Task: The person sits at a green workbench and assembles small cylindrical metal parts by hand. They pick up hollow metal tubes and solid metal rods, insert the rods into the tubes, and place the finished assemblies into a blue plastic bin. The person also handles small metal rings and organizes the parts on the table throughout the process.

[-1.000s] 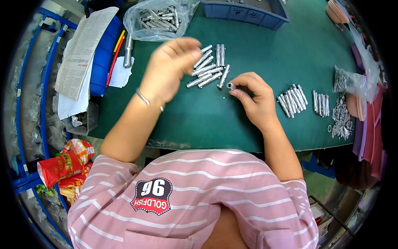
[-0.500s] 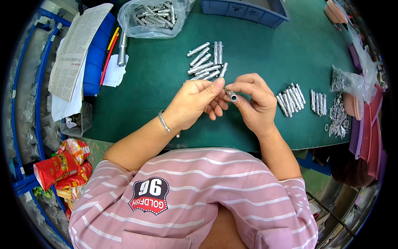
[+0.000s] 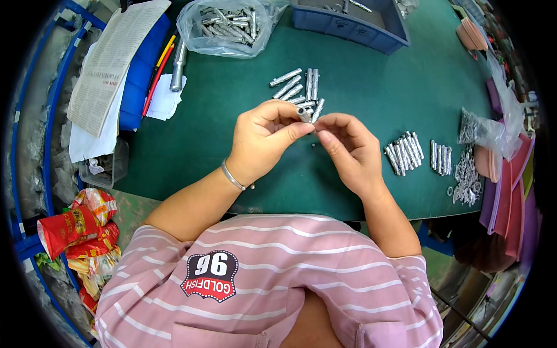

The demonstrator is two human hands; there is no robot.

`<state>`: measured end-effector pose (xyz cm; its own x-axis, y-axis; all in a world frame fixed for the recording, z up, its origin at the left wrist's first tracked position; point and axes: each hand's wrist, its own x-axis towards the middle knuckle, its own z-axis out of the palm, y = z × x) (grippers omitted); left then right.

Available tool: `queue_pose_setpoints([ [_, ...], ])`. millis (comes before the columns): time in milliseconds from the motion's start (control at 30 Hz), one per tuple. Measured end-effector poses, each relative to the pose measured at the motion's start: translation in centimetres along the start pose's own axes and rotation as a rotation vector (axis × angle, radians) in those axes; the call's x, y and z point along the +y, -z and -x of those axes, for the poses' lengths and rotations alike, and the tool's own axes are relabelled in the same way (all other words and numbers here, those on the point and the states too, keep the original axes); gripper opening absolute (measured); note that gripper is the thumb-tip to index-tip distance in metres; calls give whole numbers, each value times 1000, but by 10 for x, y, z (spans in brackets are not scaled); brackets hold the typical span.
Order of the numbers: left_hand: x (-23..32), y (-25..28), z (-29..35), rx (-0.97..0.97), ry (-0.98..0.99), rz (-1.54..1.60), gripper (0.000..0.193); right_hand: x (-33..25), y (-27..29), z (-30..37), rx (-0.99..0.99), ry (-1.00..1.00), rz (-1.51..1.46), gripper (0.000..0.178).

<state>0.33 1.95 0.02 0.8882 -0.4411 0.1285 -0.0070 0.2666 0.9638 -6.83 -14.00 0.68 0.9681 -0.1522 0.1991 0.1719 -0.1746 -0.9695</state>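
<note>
My left hand (image 3: pixel 258 136) pinches a short silvery metal tube (image 3: pixel 303 115) between thumb and curled fingers, its hollow end tilted up. Close against it, my right hand (image 3: pixel 351 145) has thumb and forefinger brought together at the left thumb's tip. Whatever is between those right fingertips is too small or hidden to make out. Beyond my hands lies a loose group of similar metal tubes (image 3: pixel 288 87), partly covered by the left fingers. A tiny dark speck (image 3: pixel 313 145) shows against the green tabletop (image 3: pixel 278 185) just below the fingertips.
To the right are a row of tubes (image 3: pixel 404 153), a smaller row (image 3: pixel 441 157) and a pile of small metal pieces (image 3: pixel 466 180). At the back stand a bag of tubes (image 3: pixel 229 26) and a blue-grey bin (image 3: pixel 354 30). Pencils (image 3: pixel 159 78) lie left beside a blue box (image 3: pixel 136 87).
The tube has passed from my right fingertips into my left hand's pinch, its hollow end now turned upward. The speck below the fingers has appeared. The whole view has shifted slightly.
</note>
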Motion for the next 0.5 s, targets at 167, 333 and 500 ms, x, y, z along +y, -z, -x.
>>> queue_pose_setpoints([
  [167,0,5,-1,-36,-250,-237,16,-8,8,-12,-89,81,332,19],
  [333,6,6,-4,42,109,267,26,-4,14,-35,-241,396,729,29],
  [500,4,17,-11,64,368,496,30,-4,20,-37,-345,346,946,26],
])
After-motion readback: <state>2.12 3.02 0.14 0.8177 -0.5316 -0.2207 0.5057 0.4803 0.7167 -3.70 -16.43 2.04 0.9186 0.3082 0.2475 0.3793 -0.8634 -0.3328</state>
